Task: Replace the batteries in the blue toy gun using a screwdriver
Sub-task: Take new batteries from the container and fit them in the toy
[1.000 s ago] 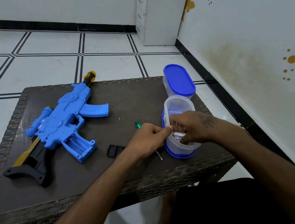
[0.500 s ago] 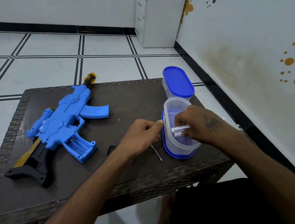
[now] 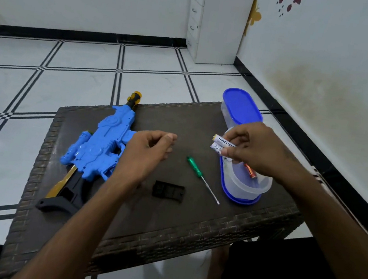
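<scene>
Right hand (image 3: 256, 149) fingers pinching two white cylindrical batteries (image 3: 221, 144), centre-right | left hand (image 3: 151, 149) hanging loosely curled, holding nothing | risk: batteries slipping from the shallow pinch.

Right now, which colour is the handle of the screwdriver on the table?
Green, translucent; the screwdriver shows best in the head view.

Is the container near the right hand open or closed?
Open. The container has no lid on top; it stands on a blue lid, and a battery shows inside.
</scene>
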Tool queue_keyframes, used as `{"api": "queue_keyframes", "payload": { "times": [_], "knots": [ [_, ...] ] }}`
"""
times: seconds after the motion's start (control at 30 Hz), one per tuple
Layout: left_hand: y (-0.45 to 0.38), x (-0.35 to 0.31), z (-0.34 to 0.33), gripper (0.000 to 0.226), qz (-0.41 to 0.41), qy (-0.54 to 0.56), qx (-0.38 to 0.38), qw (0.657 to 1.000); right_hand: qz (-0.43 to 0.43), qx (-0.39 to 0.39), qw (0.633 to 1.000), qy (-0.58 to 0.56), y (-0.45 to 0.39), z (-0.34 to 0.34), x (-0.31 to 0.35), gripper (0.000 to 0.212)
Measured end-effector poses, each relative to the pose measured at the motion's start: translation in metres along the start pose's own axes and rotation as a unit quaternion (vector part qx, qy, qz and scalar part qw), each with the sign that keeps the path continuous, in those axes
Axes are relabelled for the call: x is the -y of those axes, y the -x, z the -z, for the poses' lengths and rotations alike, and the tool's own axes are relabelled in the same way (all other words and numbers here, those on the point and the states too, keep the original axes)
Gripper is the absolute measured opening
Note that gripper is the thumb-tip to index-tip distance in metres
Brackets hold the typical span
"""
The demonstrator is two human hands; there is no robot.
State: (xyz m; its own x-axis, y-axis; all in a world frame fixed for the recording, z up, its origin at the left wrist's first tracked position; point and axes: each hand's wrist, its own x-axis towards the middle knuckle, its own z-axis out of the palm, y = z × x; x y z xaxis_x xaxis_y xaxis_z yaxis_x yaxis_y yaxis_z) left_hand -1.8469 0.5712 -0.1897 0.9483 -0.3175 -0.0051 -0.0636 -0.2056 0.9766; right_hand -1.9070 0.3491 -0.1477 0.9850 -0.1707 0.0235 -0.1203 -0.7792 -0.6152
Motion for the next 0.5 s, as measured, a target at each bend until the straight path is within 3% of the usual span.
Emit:
{"api": "queue_keyframes", "payload": {
  "times": [0.27,0.37,0.5],
  "knots": [
    [0.002,0.035,0.072,0.019,-0.029,-0.228,-0.069,0.971,0.022,0.064,0.996,0.054,-0.021,-0.068,0.026,0.017],
    [0.007,0.050,0.093,0.027,-0.038,-0.328,-0.033,0.943,0.012,0.061,0.992,0.106,-0.030,-0.091,0.029,0.019],
    [0.014,0.063,0.113,0.064,-0.065,-0.428,0.032,0.901,0.009,0.065,0.987,0.147,-0.034,-0.112,0.034,0.018]
  ]
}}
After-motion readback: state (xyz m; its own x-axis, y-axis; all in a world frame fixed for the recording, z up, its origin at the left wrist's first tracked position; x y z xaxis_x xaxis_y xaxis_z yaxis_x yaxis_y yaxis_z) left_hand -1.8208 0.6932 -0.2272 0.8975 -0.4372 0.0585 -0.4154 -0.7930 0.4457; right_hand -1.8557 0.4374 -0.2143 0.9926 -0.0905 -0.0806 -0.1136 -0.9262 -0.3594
